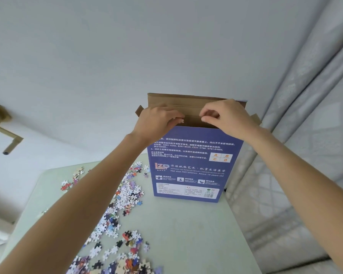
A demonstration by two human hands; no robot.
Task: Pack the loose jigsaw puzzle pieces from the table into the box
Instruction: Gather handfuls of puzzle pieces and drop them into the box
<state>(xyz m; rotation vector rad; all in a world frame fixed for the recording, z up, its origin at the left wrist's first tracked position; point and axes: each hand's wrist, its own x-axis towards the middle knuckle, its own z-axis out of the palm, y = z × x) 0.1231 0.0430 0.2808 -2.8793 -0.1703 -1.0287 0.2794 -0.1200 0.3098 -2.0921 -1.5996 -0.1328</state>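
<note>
Blue card covers the near face of the box [194, 165], which stands upright at the far right part of the table [186, 224]. White writing runs across the blue, with a logo in the middle, four small squares marked A, B, C and D at the right, and a white label strip near the bottom. The top of the box is open. Its inside is plain brown card, a tall brown flap stands up at the far side, and small brown flaps stick out to the left and right.

Both hands are at the open top. The left hand [156, 121] has its fingers curled over the near edge of the opening, tips bent down at the rim. The right hand [229, 117] has its fingers curled close, thumb and fingertips pinched together just above the opening. Whether either hand holds pieces cannot be told.

Loose puzzle pieces [123, 196] lie scattered on the pale green table, left of the box and running toward the near edge. Many show white backs; others are purple, red, black and orange. A few more sit apart at the far left.

Grey curtains [309, 115] hang at the right, just beside the table.
</note>
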